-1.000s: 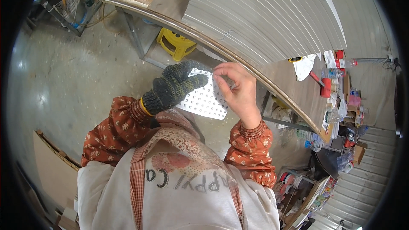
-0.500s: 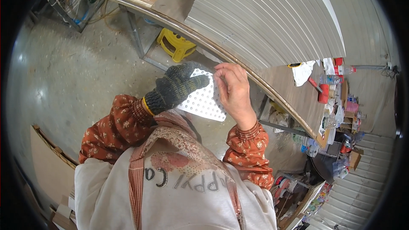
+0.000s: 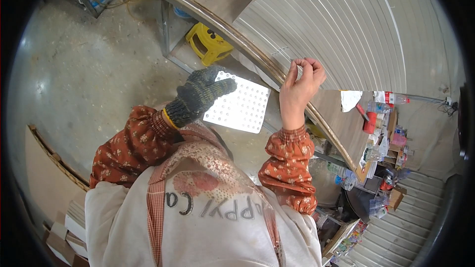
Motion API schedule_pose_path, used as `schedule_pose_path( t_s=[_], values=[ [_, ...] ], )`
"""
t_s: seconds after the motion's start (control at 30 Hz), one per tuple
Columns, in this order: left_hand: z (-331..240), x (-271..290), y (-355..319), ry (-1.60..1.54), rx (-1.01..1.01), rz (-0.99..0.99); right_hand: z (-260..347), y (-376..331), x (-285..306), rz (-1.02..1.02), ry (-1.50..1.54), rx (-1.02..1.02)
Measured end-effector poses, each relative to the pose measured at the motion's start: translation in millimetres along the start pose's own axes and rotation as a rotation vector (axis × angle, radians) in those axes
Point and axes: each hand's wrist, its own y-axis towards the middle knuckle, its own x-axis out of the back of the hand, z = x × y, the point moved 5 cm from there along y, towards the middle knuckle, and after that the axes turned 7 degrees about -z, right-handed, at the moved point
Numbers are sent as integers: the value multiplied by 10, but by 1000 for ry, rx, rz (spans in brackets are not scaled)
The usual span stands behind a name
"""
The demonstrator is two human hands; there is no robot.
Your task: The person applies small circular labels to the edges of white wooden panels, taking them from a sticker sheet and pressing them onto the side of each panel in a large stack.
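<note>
Currently: corrugated metal sheet covers the workbench. White perforated panel sits off the bench edge, gripped by the gloved left hand. Bare right hand is raised beside it, fingertips pinched together; whether they hold anything, can't tell. Panel looks not yet placed.

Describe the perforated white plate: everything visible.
The perforated plate is a flat, white, roughly square sheet with rounded corners and even rows of small round holes; its material is unclear. It is held tilted above the floor, beside the bench edge. The gloved left hand covers its upper left corner. The bare right hand is clear of it.
</note>
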Motion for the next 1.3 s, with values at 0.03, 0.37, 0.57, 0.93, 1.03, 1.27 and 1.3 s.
schedule_pose_path(
  t_s=[0.03,0.37,0.57,0.93,1.03,1.27,1.3],
  values=[
    [5,10,-7,-21,-8,-8,-21,1,-38,2,-20,1],
    [316,42,-48,-332,126,-28,-54,37,-215,-76,-240,125],
    [403,62,-60,-345,20,-73,-119,31,-216,-100,-274,156],
    [507,67,-76,-436,83,-86,-129,8,-214,-113,-350,172],
    [513,68,-77,-349,7,-114,-126,1,-206,-117,-348,194],
    [562,70,-73,-422,58,-119,-117,-4,-205,-76,-361,210],
    [560,71,-72,-432,54,-115,-132,-10,-209,-59,-376,202]
  ],
)
